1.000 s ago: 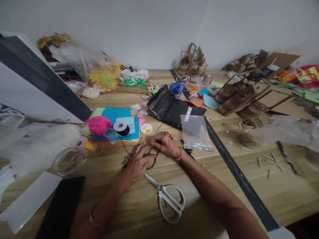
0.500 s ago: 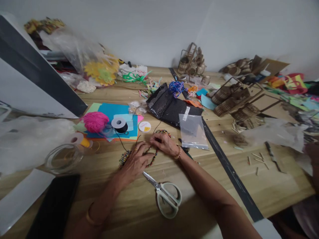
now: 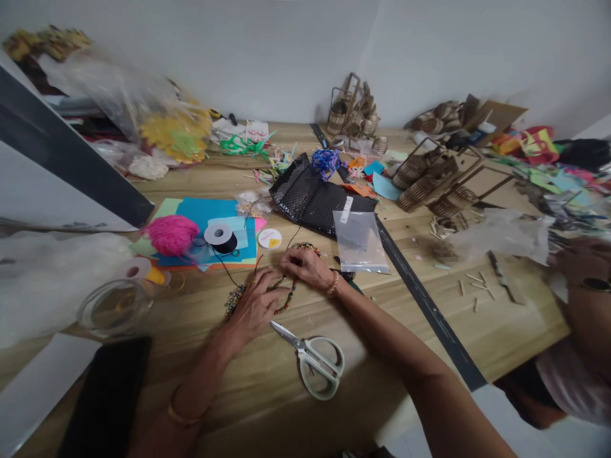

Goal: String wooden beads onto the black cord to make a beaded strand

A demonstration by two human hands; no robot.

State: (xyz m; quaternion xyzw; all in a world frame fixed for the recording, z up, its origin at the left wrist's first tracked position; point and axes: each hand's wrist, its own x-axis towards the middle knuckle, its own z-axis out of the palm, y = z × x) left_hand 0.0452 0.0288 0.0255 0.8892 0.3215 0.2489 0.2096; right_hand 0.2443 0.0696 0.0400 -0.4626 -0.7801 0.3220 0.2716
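A string of small multicoloured beads [image 3: 290,299] loops across the table between my two hands, with a denser cluster of beadwork [image 3: 233,300] at its left end. My left hand [image 3: 256,300] lies over the beadwork, its bent fingers closed on the string. Thumb and fingertips of my right hand [image 3: 308,267] are pinched together at the upper part of the loop, close to my left fingers. Black cord ends stick up by both hands. White-handled scissors [image 3: 317,366] rest just in front, blades pointing at my left hand. What exactly lies between the right fingertips is hidden.
Left of my hands are a spool of black cord [image 3: 220,236], pink yarn [image 3: 172,234], and a clear tape roll [image 3: 114,305]. A black padded envelope [image 3: 315,203] and a zip bag [image 3: 361,242] lie beyond. Small woven baskets [image 3: 429,175] and another person's hand [image 3: 585,261] are at right.
The view has shifted slightly to the right, bringing more of the other person into sight. My hands stay at the beads in nearly the same pose.
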